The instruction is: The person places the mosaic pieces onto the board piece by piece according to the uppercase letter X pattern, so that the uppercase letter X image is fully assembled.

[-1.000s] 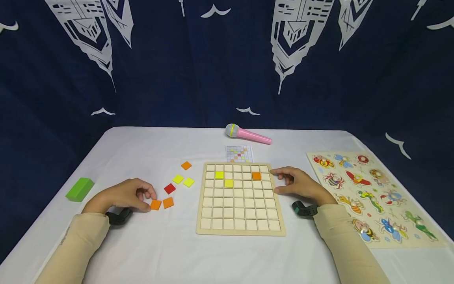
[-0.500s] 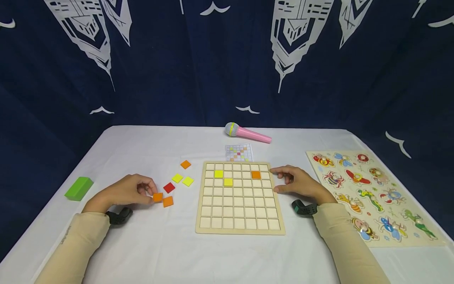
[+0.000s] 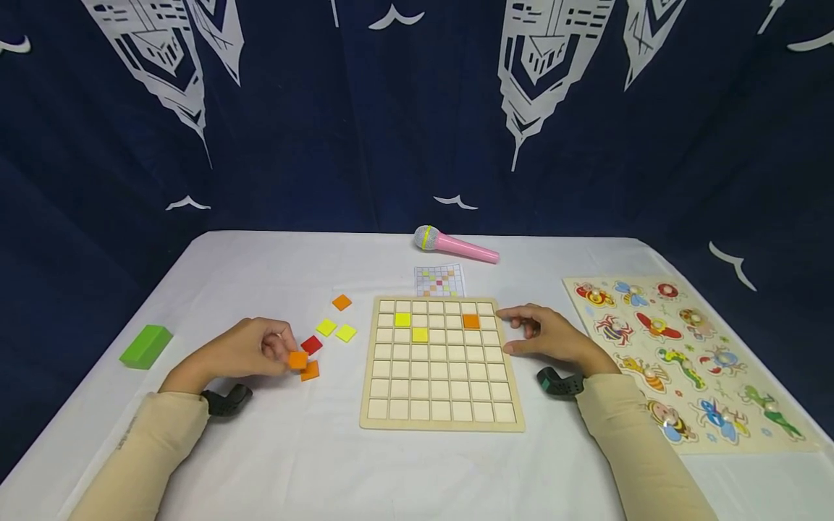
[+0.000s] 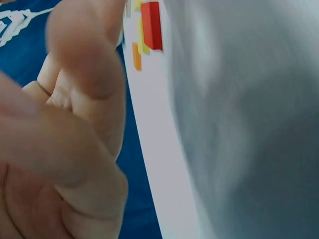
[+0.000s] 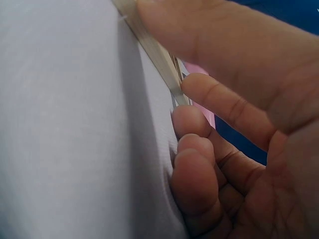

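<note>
In the head view my left hand [image 3: 250,347] pinches an orange square tile [image 3: 298,360] between thumb and fingertips. That tile overlaps a second orange tile [image 3: 310,370] lying on the table. Just beyond are a red tile [image 3: 311,345], two yellow tiles [image 3: 327,328] and another orange tile [image 3: 342,302]. A wooden grid board [image 3: 443,425] lies in the middle, with two yellow tiles and an orange one in its upper cells. My right hand [image 3: 547,336] rests at the board's right edge, thumb and index fingertip touching it, as the right wrist view shows too.
A small printed pattern card [image 3: 439,281] lies behind the board, and a pink toy microphone [image 3: 462,248] lies farther back. A green block [image 3: 146,347] is at far left. An insect puzzle board [image 3: 684,362] takes up the right side.
My left hand has picked up the nearest orange tile and moved slightly right and away from me with it, until it overlaps the neighbouring orange tile. The right hand has stayed put.
</note>
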Motion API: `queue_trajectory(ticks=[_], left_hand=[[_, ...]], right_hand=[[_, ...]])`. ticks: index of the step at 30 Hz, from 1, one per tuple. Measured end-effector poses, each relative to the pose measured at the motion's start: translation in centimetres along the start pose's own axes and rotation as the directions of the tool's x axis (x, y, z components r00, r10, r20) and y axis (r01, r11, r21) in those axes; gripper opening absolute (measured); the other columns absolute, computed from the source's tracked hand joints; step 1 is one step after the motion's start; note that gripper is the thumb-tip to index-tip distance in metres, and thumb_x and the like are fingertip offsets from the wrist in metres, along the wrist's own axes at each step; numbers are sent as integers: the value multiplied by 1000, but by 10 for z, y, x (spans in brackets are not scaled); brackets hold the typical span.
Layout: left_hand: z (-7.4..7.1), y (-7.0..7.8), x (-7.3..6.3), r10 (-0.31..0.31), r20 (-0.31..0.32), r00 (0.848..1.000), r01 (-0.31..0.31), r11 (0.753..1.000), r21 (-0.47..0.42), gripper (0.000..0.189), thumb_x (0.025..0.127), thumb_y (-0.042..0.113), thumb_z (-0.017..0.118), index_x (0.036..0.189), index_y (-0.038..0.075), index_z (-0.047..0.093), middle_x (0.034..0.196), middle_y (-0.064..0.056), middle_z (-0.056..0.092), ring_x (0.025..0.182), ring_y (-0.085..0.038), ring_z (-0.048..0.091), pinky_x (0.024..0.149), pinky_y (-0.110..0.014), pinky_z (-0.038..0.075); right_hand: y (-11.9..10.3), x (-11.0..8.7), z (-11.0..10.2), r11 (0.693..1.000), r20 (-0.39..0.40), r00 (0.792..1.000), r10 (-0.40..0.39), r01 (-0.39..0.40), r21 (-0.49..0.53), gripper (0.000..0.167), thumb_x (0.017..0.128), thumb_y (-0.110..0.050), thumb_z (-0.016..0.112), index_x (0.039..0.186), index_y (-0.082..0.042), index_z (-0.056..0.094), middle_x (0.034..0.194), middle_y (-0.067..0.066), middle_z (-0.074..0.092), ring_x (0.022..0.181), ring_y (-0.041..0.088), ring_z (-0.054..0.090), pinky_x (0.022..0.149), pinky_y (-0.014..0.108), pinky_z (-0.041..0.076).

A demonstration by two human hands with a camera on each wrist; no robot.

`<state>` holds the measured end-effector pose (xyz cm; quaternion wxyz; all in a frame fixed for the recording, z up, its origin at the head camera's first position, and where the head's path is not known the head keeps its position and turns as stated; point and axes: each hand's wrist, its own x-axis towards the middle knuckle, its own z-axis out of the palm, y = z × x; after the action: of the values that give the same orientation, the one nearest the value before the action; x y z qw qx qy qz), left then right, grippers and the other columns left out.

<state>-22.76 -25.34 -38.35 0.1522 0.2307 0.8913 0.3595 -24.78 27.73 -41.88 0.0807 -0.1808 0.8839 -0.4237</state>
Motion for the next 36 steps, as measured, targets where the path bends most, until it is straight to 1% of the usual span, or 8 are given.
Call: queue_trajectory(ticks=[6,12,15,20,24,28,32,36], left_hand=[[4,10,3,9,-12,1000,-9,1000,11,24,77,5,79,100,8,73,79,5,65,66,-11,53,64,-23,45],[8,22,13,17,-9,1000,-17,1000,0,23,80,6,80,102,8,73,80,4,70,66,-12,53,63,-23,44],[10,27,20,20,0,1000,-20,1000,-5,21,82,4,80,101,7,73,79,4,70,66,-13,55,64,-24,45],[15,36,36,54,13,998,-54,998,-9,20,82,1,77,101,5,71,79,3,71,67,-15,59,66,-25,49],[20,41,47,73,11,997,-73,997,-13,23,82,3,76,104,5,71,83,3,73,68,-15,58,66,-25,47],[25,47,57,90,1,996,-90,996,-22,24,85,5,75,109,4,71,88,1,74,66,-15,53,61,-25,43],[30,54,66,105,-11,994,-105,994,-42,24,87,5,74,111,5,71,92,0,75,60,-15,49,51,-26,39],[35,59,76,116,-23,993,-118,991,-56,23,89,6,74,112,6,70,93,0,76,59,-15,50,50,-26,38]], right_hand=[[-1,0,0,1000,1,1000,-2,2,5,63,88,-8,90,142,9,63,107,9,57,85,18,47,75,26,42],[-1,0,-1,1000,1,1000,0,0,12,63,87,-8,90,142,9,63,107,10,58,84,17,48,74,26,42],[-1,-1,-1,1000,0,1000,-2,2,15,63,88,-8,90,142,9,63,107,10,58,84,17,47,74,26,42],[-1,-1,0,1000,1,1000,4,-4,21,63,88,-8,90,142,9,63,107,10,57,85,18,47,75,26,41],[-1,-1,1,1000,4,1000,-1,0,18,63,88,-9,90,142,8,63,107,10,57,86,18,47,75,26,41],[-1,-1,1,1000,7,1000,-5,5,15,63,88,-8,90,142,8,63,107,10,57,86,18,48,75,26,41],[-2,-1,1,1000,6,1000,-7,7,22,63,88,-7,90,142,9,63,107,10,57,85,18,47,75,26,41],[-3,-2,0,1000,5,1000,-7,7,29,63,88,-7,90,142,9,63,107,10,57,85,18,47,75,26,41]])
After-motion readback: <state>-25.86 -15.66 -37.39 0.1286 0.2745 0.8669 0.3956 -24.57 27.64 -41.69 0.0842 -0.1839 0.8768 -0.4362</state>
